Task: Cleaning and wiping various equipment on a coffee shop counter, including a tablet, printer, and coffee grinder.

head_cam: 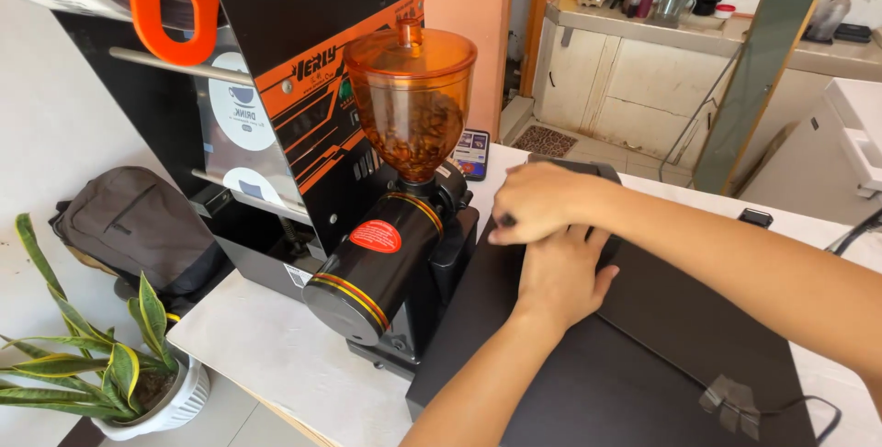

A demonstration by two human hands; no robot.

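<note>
Left hand [560, 272] is pressing flat, fingers spread, on the black box [643, 355]; right hand [537, 201] is pinching something small and dark; the coffee grinder [395, 254] just beside risks a knock.

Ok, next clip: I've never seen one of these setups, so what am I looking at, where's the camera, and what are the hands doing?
There is no robot here. The single picture comes from a camera worn on a person's head, looking down at their own bare hands. The left hand lies flat on a large black box-shaped machine on a white counter. The right hand crosses above it, fingers curled around something small and dark; what it is cannot be told. Beside them stands a black coffee grinder with an orange hopper half full of beans. Behind it is a black and orange cup-sealing machine. A potted plant and a grey backpack sit lower left.
</note>
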